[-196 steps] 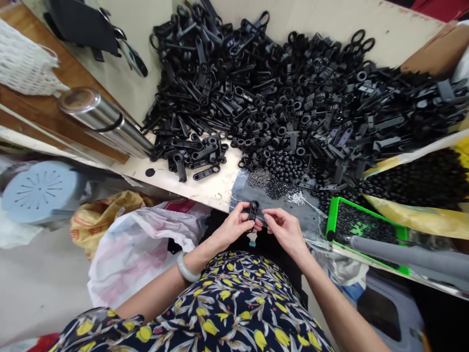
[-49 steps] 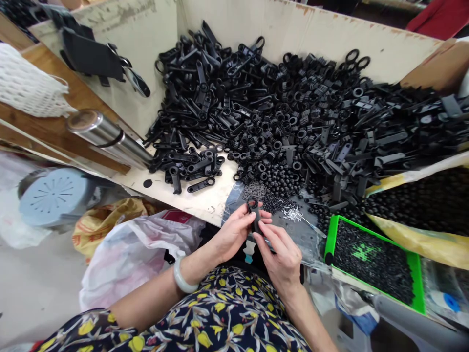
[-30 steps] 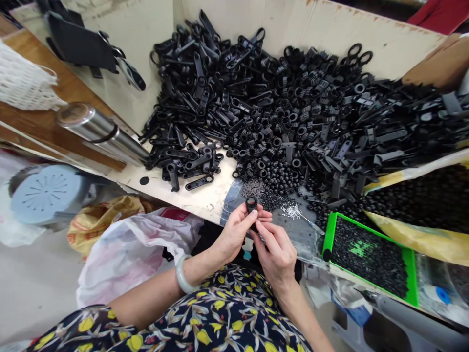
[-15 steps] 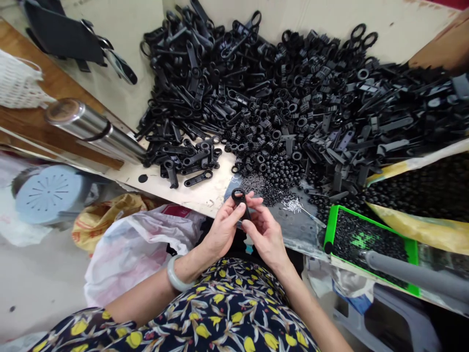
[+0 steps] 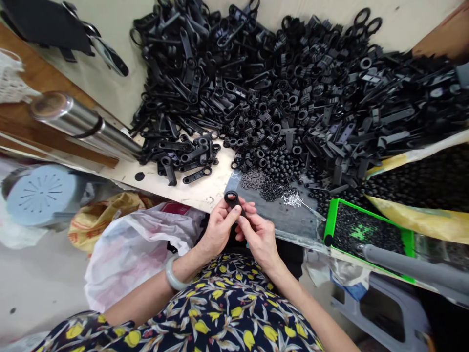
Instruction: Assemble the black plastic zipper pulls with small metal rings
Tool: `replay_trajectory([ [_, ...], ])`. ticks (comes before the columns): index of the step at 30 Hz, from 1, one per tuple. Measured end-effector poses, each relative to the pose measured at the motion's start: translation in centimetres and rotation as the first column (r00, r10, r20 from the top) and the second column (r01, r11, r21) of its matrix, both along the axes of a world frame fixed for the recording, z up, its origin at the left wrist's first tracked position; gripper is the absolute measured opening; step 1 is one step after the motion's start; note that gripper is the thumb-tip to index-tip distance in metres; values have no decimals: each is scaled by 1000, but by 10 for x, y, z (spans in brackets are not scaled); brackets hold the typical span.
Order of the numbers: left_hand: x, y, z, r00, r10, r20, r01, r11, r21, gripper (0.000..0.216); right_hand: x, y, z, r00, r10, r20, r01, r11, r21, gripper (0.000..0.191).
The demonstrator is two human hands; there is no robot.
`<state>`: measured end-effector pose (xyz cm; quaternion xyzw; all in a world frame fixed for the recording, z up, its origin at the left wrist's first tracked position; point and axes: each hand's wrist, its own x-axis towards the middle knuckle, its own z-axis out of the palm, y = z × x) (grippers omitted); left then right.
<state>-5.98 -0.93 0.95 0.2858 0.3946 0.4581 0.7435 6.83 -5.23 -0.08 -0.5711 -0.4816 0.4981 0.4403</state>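
Between my hands, at the table's front edge, is a black plastic handle with a ring end (image 5: 231, 197). My left hand (image 5: 217, 229) grips it near the ring, thumb on top. The fingers of my right hand (image 5: 258, 235) close around its lower end, which is mostly hidden. Beyond them on the table lie small grey parts (image 5: 252, 179), black balls (image 5: 280, 166) and a little heap of white pins (image 5: 293, 199). Several similar black handles (image 5: 198, 175) rest to the left of these.
A large heap of black parts (image 5: 220, 73) covers the back of the table. At left lies a steel flask (image 5: 84, 124). A green tray (image 5: 331, 222) of small black pieces sits at right, with a grey tube (image 5: 403, 261) across it. A white bag (image 5: 128, 254) hangs below left.
Both hands have shifted slightly left with the handle. My right fingers have closed in around its lower end. The whole view has also shifted a little.
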Motion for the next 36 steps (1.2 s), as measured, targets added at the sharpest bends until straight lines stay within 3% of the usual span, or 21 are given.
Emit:
replay_trajectory([
  [2, -13, 7, -1, 996, -78, -39, 82, 991, 110, 28, 13, 2, -2, 963, 12, 268, -59, 984, 168, 28],
  [4, -27, 17, -3, 976, -114, -185, 163, 946, 279, 35, 31, 7, -7, 805, -51, 591, -174, 932, 317, 26],
  [7, -39, 31, -14, 837, -68, -542, 383, 780, 494, 38, 54, 12, -16, 504, -140, 852, -348, 870, 349, 34],
  [9, -40, 36, -27, 724, -2, -689, 516, 665, 540, 27, 62, 11, -20, 421, -114, 900, -423, 853, 306, 36],
  [12, -35, 39, -49, 655, 56, -754, 593, 581, 558, 20, 67, 3, -21, 466, -68, 882, -443, 845, 299, 34],
  [14, -32, 41, -57, 640, 43, -767, 628, 547, 554, 24, 69, -3, -21, 529, -98, 843, -374, 865, 334, 35],
  [16, -30, 46, -56, 626, 20, -779, 669, 500, 550, 27, 70, -5, -23, 558, -137, 818, -283, 896, 344, 37],
  [19, -19, 59, -41, 602, 61, -796, 702, 434, 565, 27, 69, 0, -31, 578, -149, 802, -228, 914, 335, 29],
  [22, 3, 74, -23, 573, 199, -795, 666, 453, 593, 24, 68, 5, -41, 615, -167, 771, -210, 907, 364, 21],
  [24, 23, 83, -16, 498, 309, -810, 654, 480, 585, 22, 67, 6, -45, 623, -186, 759, -192, 905, 380, 20],
  [28, 58, 99, -22, 283, 463, -840, 712, 484, 508, 23, 67, 4, -45, 618, -198, 761, -186, 904, 386, 19],
  [30, 68, 105, -28, 242, 477, -845, 731, 483, 482, 21, 66, 4, -44, 616, -197, 762, -187, 904, 384, 19],
  [33, 69, 107, -29, 285, 458, -842, 703, 497, 509, 18, 66, 5, -43, 617, -201, 761, -176, 907, 382, 19],
  [36, 56, 92, -17, 402, 417, -815, 634, 515, 577, 16, 66, 5, -42, 641, -194, 742, -165, 910, 381, 20],
])
